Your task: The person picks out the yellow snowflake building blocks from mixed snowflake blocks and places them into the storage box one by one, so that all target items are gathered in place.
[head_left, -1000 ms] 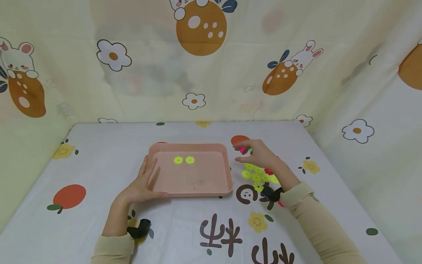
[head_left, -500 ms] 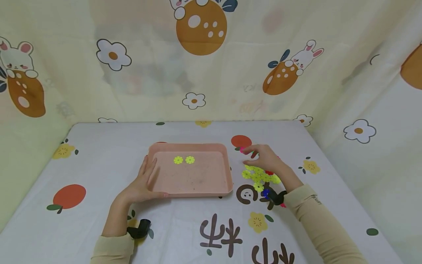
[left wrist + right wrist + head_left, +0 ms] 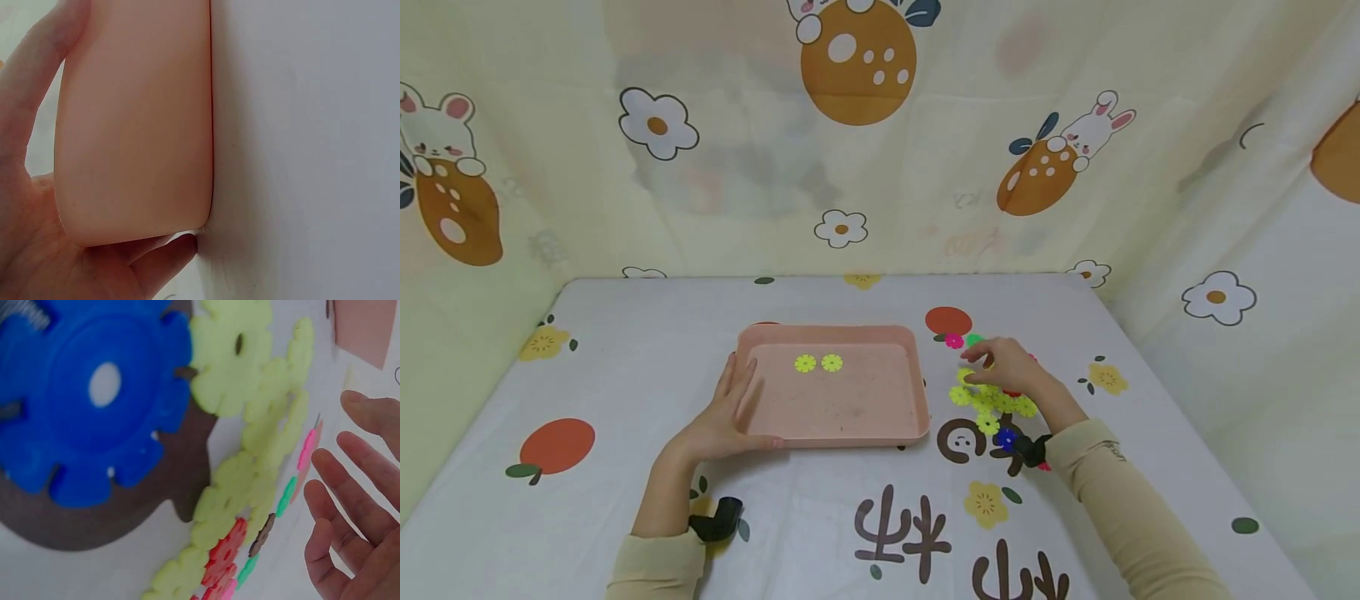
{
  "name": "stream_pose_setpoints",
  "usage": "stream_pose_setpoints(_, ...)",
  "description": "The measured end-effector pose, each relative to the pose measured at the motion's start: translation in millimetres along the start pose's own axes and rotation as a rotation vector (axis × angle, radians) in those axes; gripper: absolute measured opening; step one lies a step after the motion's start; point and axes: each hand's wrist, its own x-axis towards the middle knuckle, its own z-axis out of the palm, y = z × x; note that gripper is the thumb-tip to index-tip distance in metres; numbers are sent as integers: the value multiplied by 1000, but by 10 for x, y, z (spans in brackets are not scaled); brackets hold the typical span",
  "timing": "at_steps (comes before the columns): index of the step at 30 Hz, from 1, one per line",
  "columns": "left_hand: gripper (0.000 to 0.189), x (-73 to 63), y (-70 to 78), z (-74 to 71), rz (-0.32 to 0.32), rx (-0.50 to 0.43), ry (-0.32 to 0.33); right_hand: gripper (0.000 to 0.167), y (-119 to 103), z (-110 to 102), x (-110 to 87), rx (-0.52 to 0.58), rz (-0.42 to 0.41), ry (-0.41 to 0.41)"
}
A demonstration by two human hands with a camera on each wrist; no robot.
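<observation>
A shallow pink tray (image 3: 842, 408) lies on the table with two yellow-green flower-shaped discs (image 3: 818, 363) side by side inside. My left hand (image 3: 721, 425) grips its near left corner, fingers on the left rim and thumb along the front wall. In the left wrist view, the tray's corner (image 3: 134, 125) fits between thumb and fingers. To the right of the tray, my right hand (image 3: 1009, 367) hovers over a pile of yellow-green flower discs (image 3: 985, 402). Its fingers are slightly bent and apart from the thumb, with nothing between them in the right wrist view.
A blue disc (image 3: 1006, 440) lies near the right wrist. Pink (image 3: 954, 341) and green discs (image 3: 975, 340) sit beyond the pile, and red discs (image 3: 226, 550) are among the yellow-green ones. The cloth is printed with fruit and flowers. A patterned curtain (image 3: 737, 192) hangs behind.
My right hand has moved toward me and slightly right, down over the yellow-green pile, uncovering the pink and green discs. The left hand and tray have stayed put.
</observation>
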Motion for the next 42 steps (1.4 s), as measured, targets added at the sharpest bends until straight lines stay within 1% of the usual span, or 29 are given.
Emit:
stream_pose_setpoints(3,121,1,0,0,2,4,0,36,30,14,8,-8,18,-17)
stream_pose_setpoints(11,122,8,-11,9,-8,1,2,39,69,26,16,13,74,-65)
stream_pose_setpoints(17,122,11,-16,11,-4,-1,5,38,62,32,33,3,70,-70)
stream_pose_setpoints(27,123,6,-20,9,-15,-2,2,31,30,33,42,-19,46,-49)
stream_pose_setpoints(31,122,1,-12,10,-13,-2,0,30,36,41,51,-38,52,-55)
stream_pose_setpoints(36,123,5,-18,7,-6,5,-1,30,39,61,85,-91,51,-61)
stream_pose_setpoints(42,122,7,-24,6,-1,1,-4,32,15,85,114,-123,82,-69)
